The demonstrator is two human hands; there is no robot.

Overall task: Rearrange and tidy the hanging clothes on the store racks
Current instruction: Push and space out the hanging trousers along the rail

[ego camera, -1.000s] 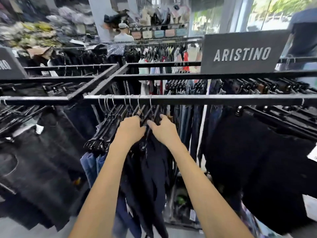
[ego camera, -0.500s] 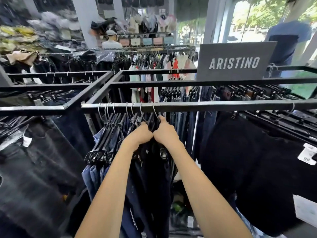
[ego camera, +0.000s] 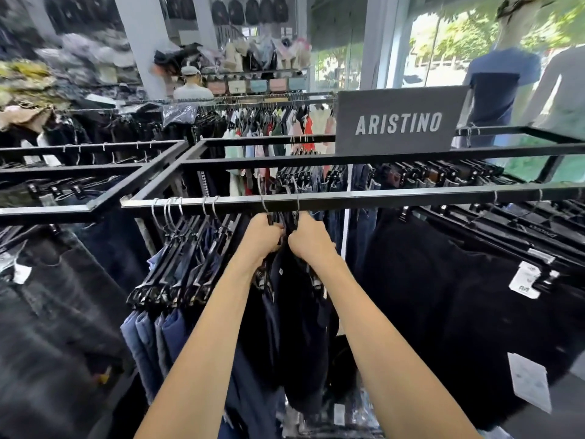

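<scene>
**Both hands on the dark trousers, front rail of the ARISTINO rack**

We've got both hands up just under the front rail [ego camera: 348, 198], which is our landmark for everything here. Left hand [ego camera: 264, 237] and right hand [ego camera: 308, 240] are side by side, nearly touching, each curled into a fist around the top of the dark trousers [ego camera: 297, 312] hanging right below the rail, approx mid-rail. So neither hand is spread; both are clenched on hanger tops/fabric. Can't tell exactly which hanger each one has, it's all black on black there. Two wire hooks [ego camera: 262, 198] sit over the rail directly above our knuckles.

Left of our hands along the same rail: a bunch of clip hangers [ego camera: 177, 258] packed tight and fanned at an angle, w/ blue jeans [ego camera: 148, 337] hanging off them. Right of our hands, past a small gap: a big block of black trousers [ego camera: 459, 312] w/ white price tags [ego camera: 524, 280] on them.

Behind the rail, on the next bar back, stands the grey ARISTINO sign [ego camera: 399, 122]. Further behind that, another rack w/ mixed colourful tops [ego camera: 285, 131]. Far right behind the rail, a mannequin in a navy tee [ego camera: 497, 87] by the window.
</scene>
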